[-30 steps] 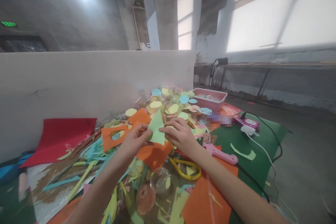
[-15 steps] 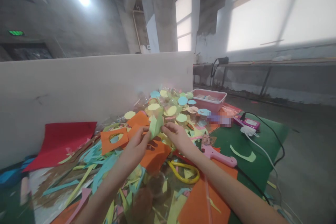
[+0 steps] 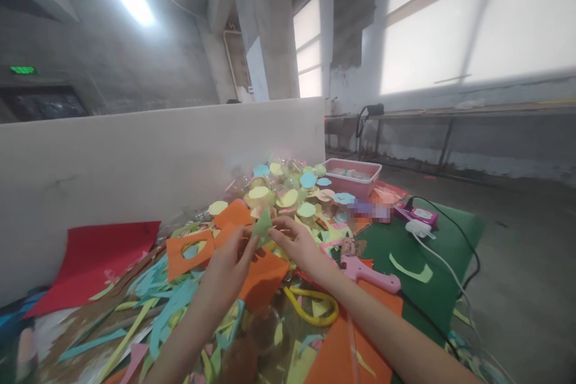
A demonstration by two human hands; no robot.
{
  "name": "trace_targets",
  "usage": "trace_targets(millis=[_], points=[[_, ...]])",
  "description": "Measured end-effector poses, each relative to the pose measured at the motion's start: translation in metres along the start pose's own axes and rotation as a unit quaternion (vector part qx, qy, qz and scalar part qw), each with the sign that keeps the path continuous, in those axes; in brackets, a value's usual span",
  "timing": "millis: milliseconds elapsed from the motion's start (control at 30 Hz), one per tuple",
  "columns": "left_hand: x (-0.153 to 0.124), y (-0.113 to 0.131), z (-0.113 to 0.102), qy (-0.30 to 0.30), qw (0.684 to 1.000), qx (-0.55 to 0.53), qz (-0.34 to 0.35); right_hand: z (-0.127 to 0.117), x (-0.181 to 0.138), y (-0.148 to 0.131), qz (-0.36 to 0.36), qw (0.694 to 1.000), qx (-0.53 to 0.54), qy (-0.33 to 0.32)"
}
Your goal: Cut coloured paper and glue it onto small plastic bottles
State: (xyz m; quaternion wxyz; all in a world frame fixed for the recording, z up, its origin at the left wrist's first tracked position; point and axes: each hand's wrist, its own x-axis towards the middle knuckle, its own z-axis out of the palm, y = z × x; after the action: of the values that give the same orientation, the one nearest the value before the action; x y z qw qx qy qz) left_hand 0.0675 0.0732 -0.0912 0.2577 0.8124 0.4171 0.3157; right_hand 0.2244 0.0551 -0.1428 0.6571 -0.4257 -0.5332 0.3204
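Note:
A small piece of light green paper (image 3: 261,227), bent along its middle, is held up between my two hands above the littered table. My left hand (image 3: 233,250) pinches its lower left side between thumb and fingers. On the right edge, the fingertips of my right hand (image 3: 297,243) close on the same paper. Below it lies an orange paper sheet (image 3: 265,279), with an orange piece with a round hole (image 3: 190,250) to the left. Yellow loop handles (image 3: 310,306), like those of scissors, rest under my right forearm.
A pink hot glue gun (image 3: 371,274) with a black cord lies to the right on the green table cover (image 3: 443,246). Clear cups topped with pastel paper discs (image 3: 258,192) crowd the back, beside a pink basket (image 3: 353,177). Paper strips (image 3: 173,297) and red paper (image 3: 96,255) cover the left.
The green paper has turned and looks narrower, more folded over between my fingers. Both hands stay on it. The whole view has shifted slightly.

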Motion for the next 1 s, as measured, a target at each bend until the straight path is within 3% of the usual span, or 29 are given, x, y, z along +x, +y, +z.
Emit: trace_targets(millis=[133, 333, 833, 1000], points=[[0.0003, 0.0038, 0.0022, 0.000, 0.999, 0.030, 0.012, 0.0017, 0.0011, 0.0012, -0.002, 0.997, 0.071, -0.003], [-0.0018, 0.0061, 0.0037, -0.004, 1.000, -0.002, -0.001, 0.0026, 0.0003, -0.0031, -0.012, 0.995, 0.096, -0.013], [0.0000, 0.0060, 0.0086, -0.025, 0.999, -0.031, -0.016, 0.0019, 0.0012, 0.0026, 0.003, 0.998, 0.035, 0.053], [-0.0008, 0.0001, 0.0105, -0.035, 0.996, -0.075, -0.024, 0.0037, 0.0018, 0.0058, 0.013, 0.997, 0.054, 0.046]])
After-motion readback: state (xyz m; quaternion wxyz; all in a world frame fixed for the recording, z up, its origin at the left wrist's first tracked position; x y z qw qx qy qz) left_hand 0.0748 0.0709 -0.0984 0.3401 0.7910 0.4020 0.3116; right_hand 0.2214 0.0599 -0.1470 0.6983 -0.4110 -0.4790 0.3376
